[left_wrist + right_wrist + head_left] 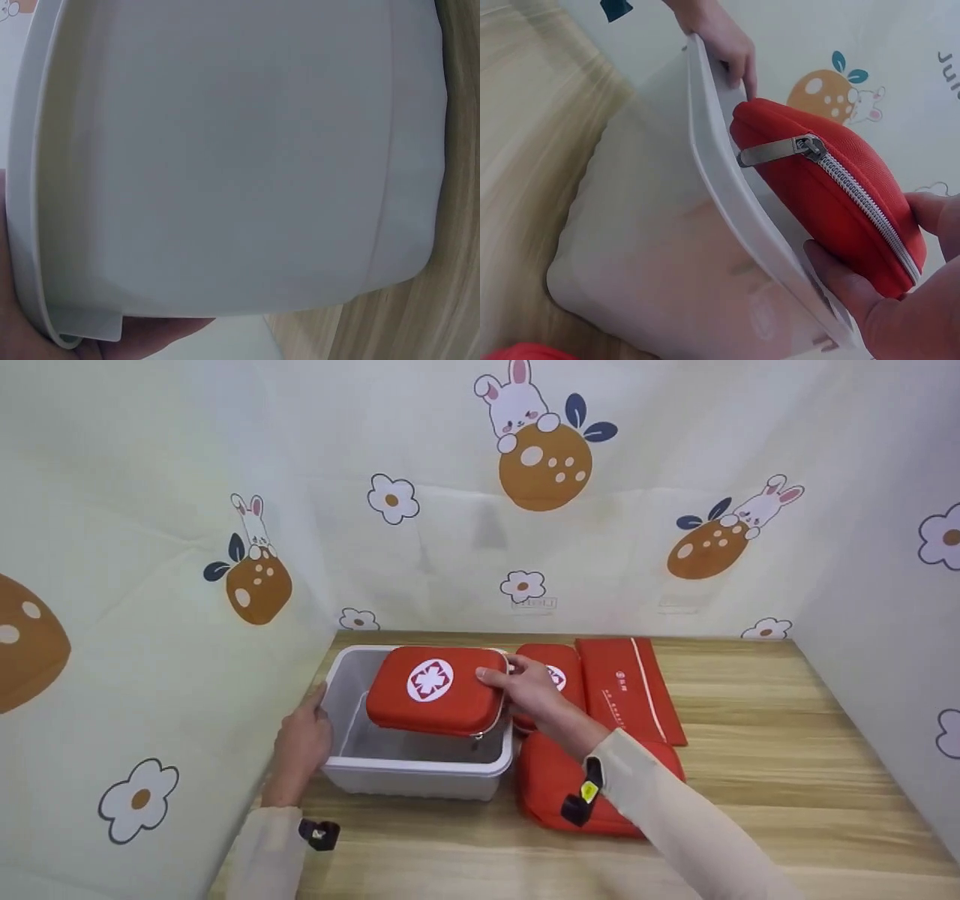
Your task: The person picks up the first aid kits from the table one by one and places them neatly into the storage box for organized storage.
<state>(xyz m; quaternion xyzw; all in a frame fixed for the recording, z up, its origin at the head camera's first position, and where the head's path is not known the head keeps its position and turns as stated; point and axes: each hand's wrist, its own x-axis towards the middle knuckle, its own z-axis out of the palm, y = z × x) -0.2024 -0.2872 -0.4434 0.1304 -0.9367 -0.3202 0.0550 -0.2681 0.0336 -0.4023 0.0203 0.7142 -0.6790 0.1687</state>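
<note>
A red zipped case (pixel 391 690) with a white round emblem is held over the mouth of a grey-white bin (pixel 450 781). My right hand (pixel 536 690) pinches its right end, thumb on top; in the right wrist view that hand (pixel 907 307) grips the case (pixel 832 202) with the zipper pull toward the bin rim (pixel 724 180). My left hand (pixel 302 742) holds the bin's left rim. The left wrist view shows the bin wall (pixel 225 165) close up, with the left hand (pixel 142 336) partly hidden by it.
Right of the bin lie another red case (pixel 551 654) with an emblem, a flat red pouch (pixel 619 682) and a larger red case (pixel 551 780) under my right forearm. Patterned sheets (pixel 435 427) stand behind and at both sides of the wooden table (pixel 765 750).
</note>
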